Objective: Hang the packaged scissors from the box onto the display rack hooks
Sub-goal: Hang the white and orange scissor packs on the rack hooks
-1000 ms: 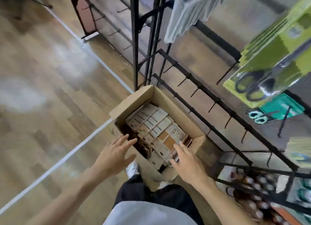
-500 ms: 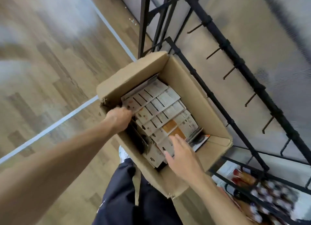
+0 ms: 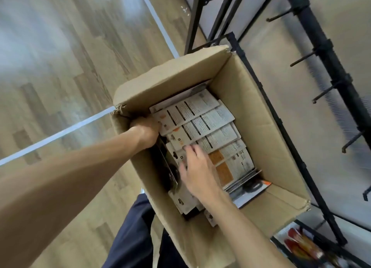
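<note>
Cardboard is filling the view: we are leaning over the open box (image 3: 251,99), which is sitting on the wooden floor (image 3: 60,77) right beside the black display rack (image 3: 329,53). Inside, the packaged scissors (image 3: 202,125) are lying in an overlapping row with their printed card backs facing up, running from the box's far-left corner toward its near-right corner, and more packs are standing on edge along the left wall.

We are judging this as the pick-up step, with nothing lifted yet. Our left hand (image 3: 145,130) is reaching in at the left wall, knuckles bunched at the edge of the row's far end; its fingers look curled, but they are hidden behind the hand, so we cannot tell whether they are gripping a pack. Our right hand (image 3: 197,171) is lying on the packs toward the near end, fingers fairly straight and spread over the cards, pinching nothing that we can see.

Next, we are probably needing to separate 1 pack from its neighbours, get a firm pinch near its hang hole, and carry it up to 1 of the bare hooks (image 3: 303,60) jutting from the rack's bar. The overlap could drag a second pack along, so a clean peel matters.
</note>
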